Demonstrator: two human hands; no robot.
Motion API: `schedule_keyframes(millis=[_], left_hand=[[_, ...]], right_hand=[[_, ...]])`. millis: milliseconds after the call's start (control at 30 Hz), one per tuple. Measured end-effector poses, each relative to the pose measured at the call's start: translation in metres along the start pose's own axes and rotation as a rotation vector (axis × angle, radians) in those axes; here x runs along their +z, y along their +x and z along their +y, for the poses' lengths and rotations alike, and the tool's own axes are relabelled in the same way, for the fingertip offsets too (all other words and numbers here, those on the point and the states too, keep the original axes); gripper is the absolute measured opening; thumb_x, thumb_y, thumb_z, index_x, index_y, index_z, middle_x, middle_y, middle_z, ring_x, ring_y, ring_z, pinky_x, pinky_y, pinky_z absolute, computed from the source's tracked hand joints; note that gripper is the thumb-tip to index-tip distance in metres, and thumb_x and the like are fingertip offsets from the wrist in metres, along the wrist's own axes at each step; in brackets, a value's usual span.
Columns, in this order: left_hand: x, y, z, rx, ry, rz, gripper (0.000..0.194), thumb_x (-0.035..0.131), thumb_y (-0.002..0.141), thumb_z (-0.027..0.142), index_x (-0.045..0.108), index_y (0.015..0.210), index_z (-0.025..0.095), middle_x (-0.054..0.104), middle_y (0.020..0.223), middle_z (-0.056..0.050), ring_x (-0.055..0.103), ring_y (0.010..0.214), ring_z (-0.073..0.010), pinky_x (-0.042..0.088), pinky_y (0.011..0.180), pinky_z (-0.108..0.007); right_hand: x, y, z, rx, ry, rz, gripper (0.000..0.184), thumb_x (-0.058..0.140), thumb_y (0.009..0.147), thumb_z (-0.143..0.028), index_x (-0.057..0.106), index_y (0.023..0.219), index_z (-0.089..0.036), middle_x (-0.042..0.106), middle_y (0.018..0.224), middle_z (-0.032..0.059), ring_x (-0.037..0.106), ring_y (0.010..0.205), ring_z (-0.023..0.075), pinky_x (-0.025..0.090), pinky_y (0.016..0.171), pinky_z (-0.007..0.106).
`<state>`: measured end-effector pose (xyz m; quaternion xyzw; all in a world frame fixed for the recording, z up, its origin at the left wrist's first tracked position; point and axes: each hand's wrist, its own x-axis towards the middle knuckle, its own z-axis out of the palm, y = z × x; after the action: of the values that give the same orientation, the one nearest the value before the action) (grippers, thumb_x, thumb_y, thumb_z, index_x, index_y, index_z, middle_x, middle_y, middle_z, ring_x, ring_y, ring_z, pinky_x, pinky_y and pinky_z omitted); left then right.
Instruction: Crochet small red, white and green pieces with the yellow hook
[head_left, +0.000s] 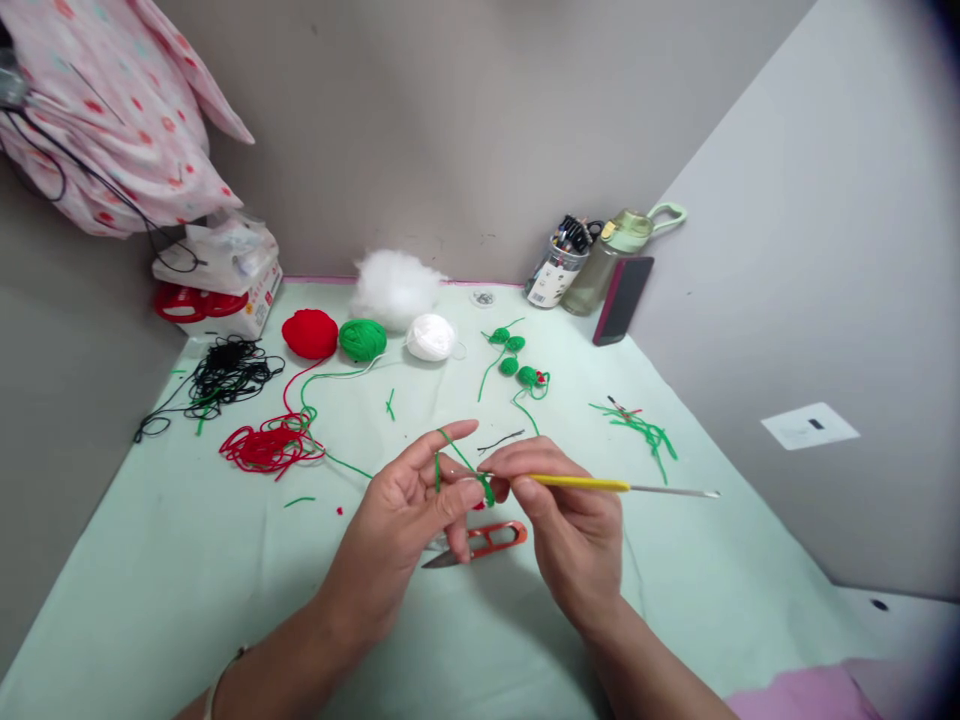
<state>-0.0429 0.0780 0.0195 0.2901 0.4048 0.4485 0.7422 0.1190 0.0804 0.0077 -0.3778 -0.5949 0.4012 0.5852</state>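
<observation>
Between thumb and fingers, my left hand [409, 500] pinches a small green crochet piece [487, 489] with a bit of red at its lower edge. Green yarn [438, 470] loops round the raised index finger and trails left over the table. My right hand [574, 520] grips a yellow-handled crochet hook [581, 482]; one metal end meets the green piece, the other points right. Fingers partly hide the stitches. Below the hands lies a pair of orange-handled thread snips [499, 540], partly covered by left fingers.
Red [310, 334], green [363, 340] and white yarn balls [430, 338] sit before white stuffing [397, 288]. Loose red yarn [266, 447] and black yarn [232, 378] lie left. Small green crocheted pieces [509, 366] and green scraps [645, 430] lie right, near a bottle [592, 280] and phone [624, 300].
</observation>
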Motion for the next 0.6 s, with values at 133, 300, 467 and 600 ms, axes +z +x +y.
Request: schedule_keyframes(millis=[133,300,467,600], left_hand=[[0.0004,0.0009,0.0011,0.055,0.009,0.034,0.038,0.079,0.09,0.029,0.071,0.127,0.025,0.067,0.077,0.007,0.064,0.056,-0.0073,0.05,0.069,-0.025],[-0.0005,-0.0011,0.0026,0.068,0.028,0.064,0.03,0.081,0.088,0.028,0.076,0.117,0.027,0.064,0.088,0.006,0.062,0.057,-0.0049,0.049,0.065,-0.023],[-0.0024,-0.0025,0.0024,0.074,0.069,0.068,0.029,0.081,0.088,0.029,0.077,0.117,0.029,0.061,0.089,0.006,0.061,0.058,-0.0052,0.051,0.065,-0.022],[-0.0024,-0.0017,0.0,0.137,0.133,0.101,0.027,0.08,0.088,0.028,0.077,0.115,0.029,0.061,0.085,0.006,0.062,0.061,-0.0063,0.054,0.067,-0.021]], right_hand=[[-0.0023,0.0003,0.0038,0.094,0.135,0.016,0.015,0.066,0.101,-0.028,0.081,0.099,-0.026,0.076,0.092,0.0045,0.067,0.077,0.0168,0.055,0.068,0.031],[-0.0032,0.0053,0.0026,0.218,0.273,0.031,0.02,0.062,0.104,-0.032,0.077,0.095,-0.023,0.077,0.091,0.0033,0.067,0.069,0.0129,0.055,0.067,0.029],[-0.0029,0.003,-0.0022,0.155,0.195,0.007,0.021,0.056,0.106,-0.031,0.074,0.098,-0.025,0.076,0.093,0.0015,0.068,0.07,0.0127,0.056,0.07,0.028],[-0.0032,-0.0028,-0.0047,-0.042,-0.055,-0.02,0.022,0.052,0.107,-0.02,0.073,0.106,-0.025,0.075,0.098,0.0036,0.07,0.077,0.0153,0.058,0.074,0.032]])
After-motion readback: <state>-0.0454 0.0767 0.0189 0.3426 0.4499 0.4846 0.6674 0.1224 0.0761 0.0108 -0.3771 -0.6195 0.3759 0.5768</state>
